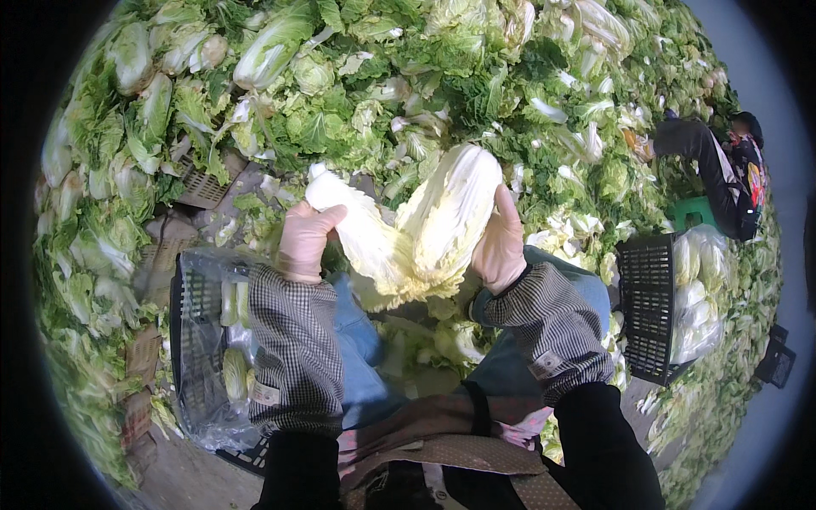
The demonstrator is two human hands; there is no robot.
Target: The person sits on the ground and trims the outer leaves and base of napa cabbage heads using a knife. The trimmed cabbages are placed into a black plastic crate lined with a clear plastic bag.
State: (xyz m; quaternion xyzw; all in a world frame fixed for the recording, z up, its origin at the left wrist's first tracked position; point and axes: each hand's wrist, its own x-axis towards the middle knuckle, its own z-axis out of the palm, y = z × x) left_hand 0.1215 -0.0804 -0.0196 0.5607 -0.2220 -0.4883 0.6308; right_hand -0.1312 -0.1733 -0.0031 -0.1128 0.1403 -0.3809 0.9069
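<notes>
Between my hands is a pale napa cabbage head [456, 210], its base pointing away from me and its frilled yellow tips toward my lap. My right hand [500, 245] grips it along the right side, thumb raised. In my left hand [309, 239] is a white outer cabbage leaf [357, 223], pinched near its thick base. That leaf spreads out to the left of the head, and their frilled tips meet or overlap. Both hands wear pale, thin gloves. Loose leaves [446, 338] lie on the ground between my knees.
Left of me stands a black plastic crate [178, 338] lined with clear film, cabbages inside. At right is another black crate [647, 306] with bagged cabbages [698, 293]. A person [720, 166] sits near a green stool [692, 213]. Heaped cabbages and leaves [408, 83] surround me.
</notes>
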